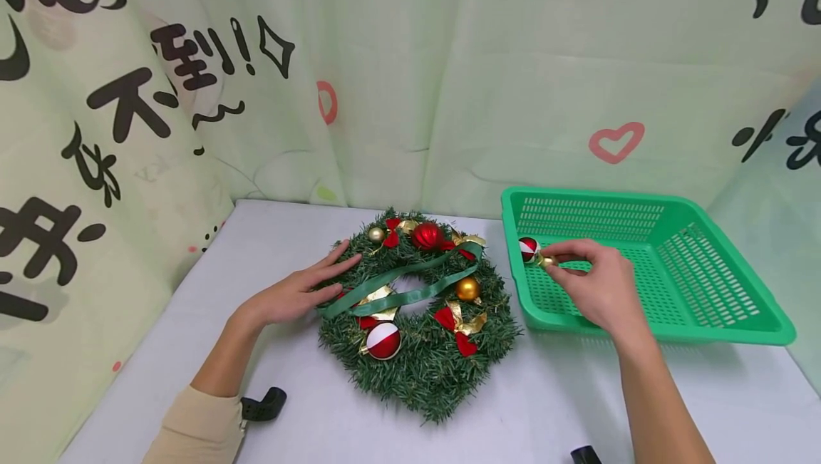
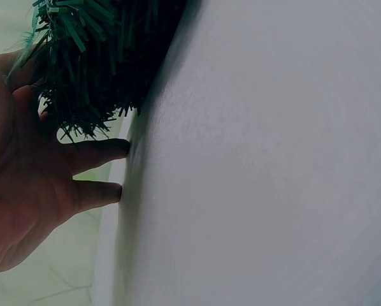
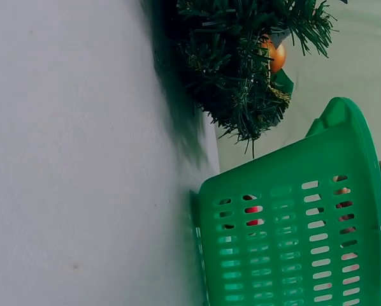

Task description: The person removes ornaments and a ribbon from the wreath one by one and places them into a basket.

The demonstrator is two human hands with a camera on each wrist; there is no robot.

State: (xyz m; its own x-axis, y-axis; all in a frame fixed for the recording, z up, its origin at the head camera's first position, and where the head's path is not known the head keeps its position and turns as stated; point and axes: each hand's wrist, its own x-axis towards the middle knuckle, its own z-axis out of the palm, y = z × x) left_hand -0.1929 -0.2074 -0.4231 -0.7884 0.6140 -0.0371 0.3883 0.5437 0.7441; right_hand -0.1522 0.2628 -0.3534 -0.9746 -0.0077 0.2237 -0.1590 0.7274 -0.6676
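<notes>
A green wreath lies flat, trimmed with a red ball, a gold ball, a red-and-white ball, bows and a loose green ribbon. My left hand rests on its left edge with fingers spread; in the left wrist view, two fingertips reach down to the table beside the sprigs. Inside the left end of the green basket, my right hand pinches the gold end of another red-and-white ball. The basket wall hides most of that hand in the right wrist view.
The basket stands right of the wreath on a white table, with a small gap between them. A printed curtain hangs behind the table and along its left side. Black wrist-camera parts show near the front.
</notes>
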